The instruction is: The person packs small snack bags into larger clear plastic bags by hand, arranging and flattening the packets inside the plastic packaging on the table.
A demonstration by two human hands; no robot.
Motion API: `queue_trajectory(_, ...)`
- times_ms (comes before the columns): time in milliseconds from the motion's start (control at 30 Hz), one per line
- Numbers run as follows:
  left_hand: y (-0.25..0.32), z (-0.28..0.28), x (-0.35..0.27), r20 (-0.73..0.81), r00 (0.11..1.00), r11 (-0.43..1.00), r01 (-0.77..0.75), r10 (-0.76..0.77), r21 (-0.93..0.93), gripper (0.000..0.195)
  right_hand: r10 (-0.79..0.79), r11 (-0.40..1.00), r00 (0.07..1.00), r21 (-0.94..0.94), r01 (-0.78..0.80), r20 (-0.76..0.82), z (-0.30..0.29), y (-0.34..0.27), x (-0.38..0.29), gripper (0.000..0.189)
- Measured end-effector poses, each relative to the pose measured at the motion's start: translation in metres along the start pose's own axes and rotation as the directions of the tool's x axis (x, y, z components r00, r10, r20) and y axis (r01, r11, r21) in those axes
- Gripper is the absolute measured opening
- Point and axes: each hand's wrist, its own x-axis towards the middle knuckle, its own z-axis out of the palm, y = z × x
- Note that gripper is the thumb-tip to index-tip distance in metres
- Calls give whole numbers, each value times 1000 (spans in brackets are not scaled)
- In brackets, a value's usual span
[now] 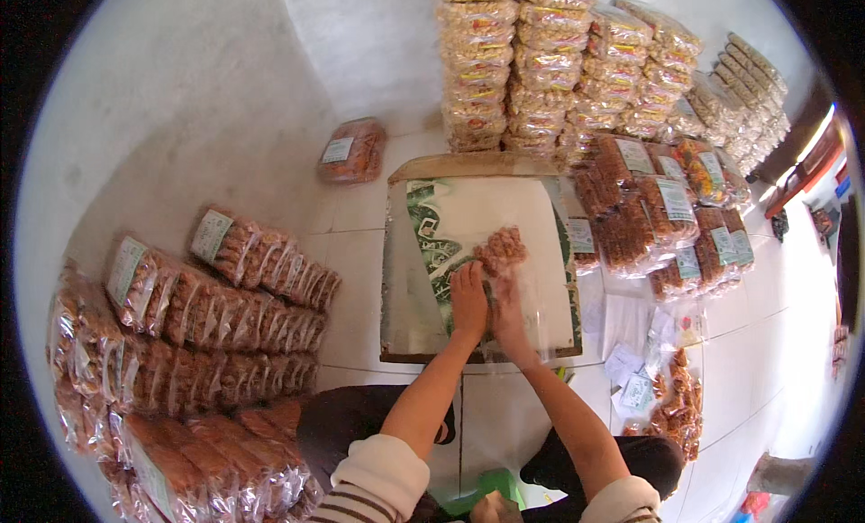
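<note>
A clear plastic bag of reddish-brown snack pieces (501, 250) lies on a low table with a white and green printed top (419, 320). My left hand (468, 300) rests along the left side of the bag, its fingers close together near the snack pieces. My right hand (510, 320) is inside or behind the clear plastic at the bag's lower part; the film and blur hide its fingers. Both hands are side by side, nearly touching. Whether either one grips the plastic cannot be told.
Stacked snack packs (216, 307) stand at the left, and one labelled pack (351, 151) lies beyond. Tall stacks of bagged snacks (476, 70) and brown labelled packs (635, 212) stand at the back right. Papers (625, 327) and loose small packs (676, 408) lie on the tiles at right.
</note>
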Motion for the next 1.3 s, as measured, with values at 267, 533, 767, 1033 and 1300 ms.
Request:
queue_trajectory(267,-20,-2,-6,224,975,999,-20,9,48,52,99,932,578,-279,231,810,-131,-47,-73,41)
queue_trajectory(533,117,-51,9,11,999,993,-37,39,-111,42,531,814,819,-397,-423,216,-367,-101,-118,33)
queue_trajectory(767,260,-35,-45,-75,784,656,-563,616,-502,49,595,783,614,203,-588,-519,-460,-58,-252,24)
queue_trajectory(1033,347,46,-152,260,546,526,-413,796,-743,46,789,561,263,478,-676,-555,-405,35,-389,19)
queue_trajectory(1300,343,142,-272,596,158,609,-351,788,-712,55,709,385,326,-43,-922,-626,-319,86,-410,34)
